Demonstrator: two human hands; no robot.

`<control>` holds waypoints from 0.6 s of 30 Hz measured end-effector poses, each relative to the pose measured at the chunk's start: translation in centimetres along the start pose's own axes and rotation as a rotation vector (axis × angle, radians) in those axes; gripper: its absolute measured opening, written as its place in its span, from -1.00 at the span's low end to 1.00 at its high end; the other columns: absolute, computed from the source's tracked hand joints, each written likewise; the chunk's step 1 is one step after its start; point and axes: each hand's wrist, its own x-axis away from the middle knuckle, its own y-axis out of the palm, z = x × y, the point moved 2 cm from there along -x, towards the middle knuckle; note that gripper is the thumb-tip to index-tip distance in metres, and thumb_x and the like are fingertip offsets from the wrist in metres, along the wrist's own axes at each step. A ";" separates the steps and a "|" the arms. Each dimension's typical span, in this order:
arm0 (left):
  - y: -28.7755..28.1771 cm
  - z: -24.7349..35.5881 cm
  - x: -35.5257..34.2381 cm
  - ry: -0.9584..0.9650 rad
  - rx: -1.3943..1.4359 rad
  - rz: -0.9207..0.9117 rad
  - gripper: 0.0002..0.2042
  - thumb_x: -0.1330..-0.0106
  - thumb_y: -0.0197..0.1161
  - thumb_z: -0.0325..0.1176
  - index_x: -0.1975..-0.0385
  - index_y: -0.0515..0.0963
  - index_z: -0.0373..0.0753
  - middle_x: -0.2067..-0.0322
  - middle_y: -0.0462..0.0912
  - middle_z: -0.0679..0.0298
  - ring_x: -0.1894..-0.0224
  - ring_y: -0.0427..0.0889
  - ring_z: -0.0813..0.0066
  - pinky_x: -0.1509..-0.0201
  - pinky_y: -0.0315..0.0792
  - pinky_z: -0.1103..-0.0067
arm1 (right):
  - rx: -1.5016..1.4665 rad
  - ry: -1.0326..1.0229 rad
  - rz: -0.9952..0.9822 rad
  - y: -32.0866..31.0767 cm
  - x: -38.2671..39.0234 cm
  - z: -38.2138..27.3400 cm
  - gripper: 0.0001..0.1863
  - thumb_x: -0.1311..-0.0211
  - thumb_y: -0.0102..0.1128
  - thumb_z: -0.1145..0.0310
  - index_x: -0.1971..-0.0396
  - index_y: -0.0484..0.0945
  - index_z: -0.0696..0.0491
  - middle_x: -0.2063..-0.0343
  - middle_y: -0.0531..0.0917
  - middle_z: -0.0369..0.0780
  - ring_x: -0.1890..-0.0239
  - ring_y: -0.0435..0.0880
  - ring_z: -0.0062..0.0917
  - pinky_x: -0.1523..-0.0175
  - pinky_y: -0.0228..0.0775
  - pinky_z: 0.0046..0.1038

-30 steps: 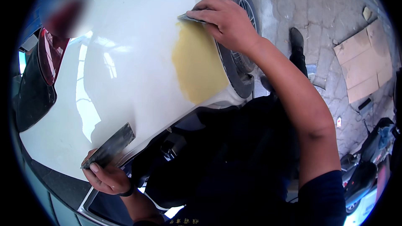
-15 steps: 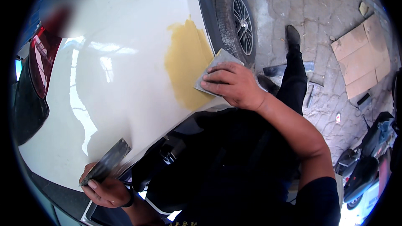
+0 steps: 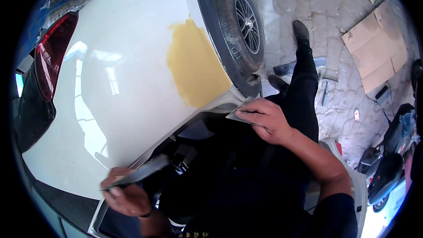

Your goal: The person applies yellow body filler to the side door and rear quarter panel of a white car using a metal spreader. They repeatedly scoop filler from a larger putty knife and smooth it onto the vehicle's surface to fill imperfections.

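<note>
the right hand (image 3: 271,122), near the centre right of the frame, pinches a thin grey spreader (image 3: 239,113) between thumb and fingers, its free edge pointing to the left. this spreader sits just below the lower right corner of the yellow patch (image 3: 197,64), apart from it and beside the edge of the car's door opening. the left hand (image 3: 128,197), at the lower left, is closed around one end of a long flat blade (image 3: 147,170), with the thumb laid along it; the other end slants up to the right (hand and blade are both blurred, so the exact grip is hard to read). a dark wristband (image 3: 146,214) circles the left wrist.

the yellow patch lies on the white car panel (image 3: 128,26) in the upper middle of the frame, with a ragged left edge and a small peak at its top. its right side runs along the dark wheel arch trim (image 3: 214,39), and next to that stands a wheel (image 3: 248,24) with a many-spoked rim. bright window-like reflections show on the glossy panel, and a red tail light (image 3: 55,53) is at the upper left.

on the paved floor (image 3: 282,4), a flattened cardboard sheet (image 3: 379,46) lies at the upper right, and a dark flat strip (image 3: 288,67) rests by the person's leg (image 3: 305,77).
</note>
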 end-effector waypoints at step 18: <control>8.1 -0.2 4.9 -0.455 0.448 -0.304 -0.73 -0.68 0.00 -0.29 0.08 0.49 -0.43 0.23 0.72 -0.07 0.16 0.80 0.22 -0.02 0.66 0.39 | -0.515 0.523 0.280 -4.7 -13.6 3.9 -0.60 -0.43 0.26 0.50 -0.22 0.56 0.24 0.05 0.74 -0.22 0.05 0.68 -0.62 -0.11 0.56 -0.46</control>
